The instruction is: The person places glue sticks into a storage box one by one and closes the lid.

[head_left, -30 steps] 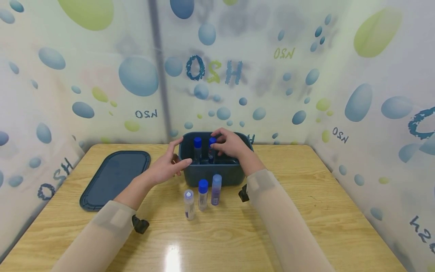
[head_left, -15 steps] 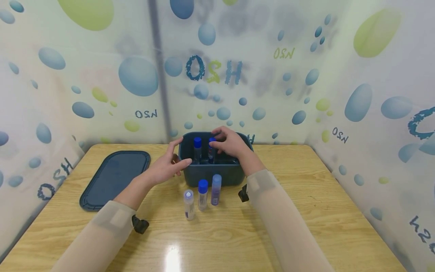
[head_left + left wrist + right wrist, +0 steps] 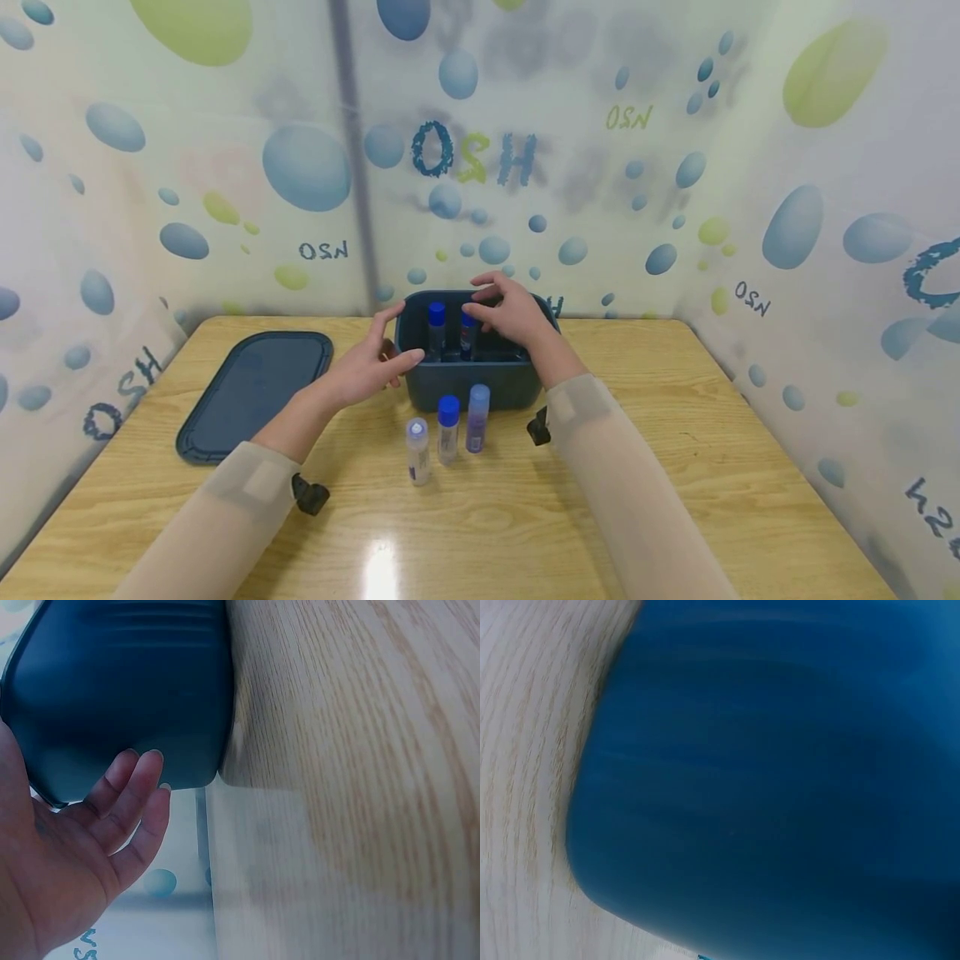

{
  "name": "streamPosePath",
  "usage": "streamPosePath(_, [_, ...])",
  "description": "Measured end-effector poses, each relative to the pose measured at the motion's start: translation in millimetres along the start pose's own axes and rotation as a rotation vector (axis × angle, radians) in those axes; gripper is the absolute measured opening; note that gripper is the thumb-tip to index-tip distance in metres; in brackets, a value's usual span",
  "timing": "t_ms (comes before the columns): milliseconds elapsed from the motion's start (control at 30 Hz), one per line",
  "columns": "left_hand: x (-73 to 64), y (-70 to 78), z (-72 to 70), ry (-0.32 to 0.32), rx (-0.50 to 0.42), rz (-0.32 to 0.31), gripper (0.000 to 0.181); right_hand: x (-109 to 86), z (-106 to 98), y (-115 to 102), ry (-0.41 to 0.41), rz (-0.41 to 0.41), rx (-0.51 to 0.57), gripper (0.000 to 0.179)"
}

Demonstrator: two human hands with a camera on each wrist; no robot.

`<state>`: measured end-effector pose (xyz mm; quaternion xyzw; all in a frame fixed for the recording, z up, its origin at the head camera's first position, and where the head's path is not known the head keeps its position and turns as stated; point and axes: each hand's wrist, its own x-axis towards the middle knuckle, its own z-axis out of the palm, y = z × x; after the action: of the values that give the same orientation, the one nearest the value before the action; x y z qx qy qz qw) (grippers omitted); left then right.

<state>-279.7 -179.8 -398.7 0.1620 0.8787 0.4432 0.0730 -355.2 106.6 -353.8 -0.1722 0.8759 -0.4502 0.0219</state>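
A dark blue plastic bin [image 3: 472, 388] stands at the back of the table. Inside it, a blue-capped glue stick [image 3: 437, 315] is upright at left, with a second blue-capped glue stick [image 3: 467, 340] beside it. My right hand [image 3: 517, 317] is over the bin, its thumb at the second stick's cap and its other fingers raised apart from it. My left hand [image 3: 360, 371] rests at the bin's left side, index finger and thumb spread along the rim. In the left wrist view, its other fingers [image 3: 139, 802] lie loosely bent against the outer wall. The right wrist view shows only bin wall and table.
Three glue sticks stand in front of the bin: one with a pale cap [image 3: 417, 454], one with a blue cap [image 3: 447, 433] and a purple one [image 3: 477, 421]. A dark blue lid [image 3: 255, 396] lies flat at left. Patterned curtains [image 3: 600, 167] border the table.
My right hand has lifted slightly and its fingers have spread away from the second glue stick's cap, leaving it standing in the bin. My left hand has stayed put.
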Motion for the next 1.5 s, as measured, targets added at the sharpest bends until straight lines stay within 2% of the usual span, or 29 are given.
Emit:
streamPosePath(433, [-0.1, -1.4, 0.9, 0.008, -0.021, 0.014, 0.097, -7.7, -3, -12, 0.177, -0.160, 0.069, 0.041])
streamPosePath(600, [-0.3, -0.4, 1.5, 0.004, -0.025, 0.021, 0.097, -11.0, -12, -17, 0.200, -0.213, 0.071, 0.037])
streamPosePath(900, [0.0, 0.8, 1.3, 0.009, -0.021, 0.022, 0.096, -40.1, -26, -20, 0.155, -0.267, 0.111, 0.034])
streamPosePath(1300, [-0.6, 0.3, 0.2, 0.008, -0.030, 0.018, 0.096, -99.2, -29, -18, 0.018, -0.201, 0.134, 0.029])
streamPosePath(1500, [-0.2, 1.0, 0.7, 0.008, -0.031, 0.016, 0.096, -124.1, -29, -16, -0.046, -0.205, 0.137, 0.028])
